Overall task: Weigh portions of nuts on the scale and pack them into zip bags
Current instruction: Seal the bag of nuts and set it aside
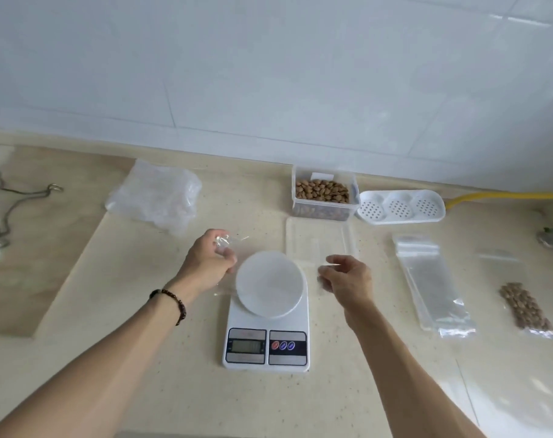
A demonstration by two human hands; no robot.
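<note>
A white digital scale (266,335) with a round platform stands in the middle of the counter. Both hands hold one clear zip bag (237,240) stretched across the platform. My left hand (210,262) pinches its left end, and my right hand (347,281) pinches its right end. The bag is nearly invisible, so only its edges show. Behind the scale, a clear box of nuts (322,192) stands open, with its clear lid (319,241) lying flat in front of it. At the far right lies a filled bag of nuts (526,308).
A stack of empty zip bags (430,279) lies right of the scale. A white perforated tray (401,207) sits beside the nut box. A crumpled clear plastic bag (156,197) lies at the back left. Wire hooks (25,194) lie at the far left.
</note>
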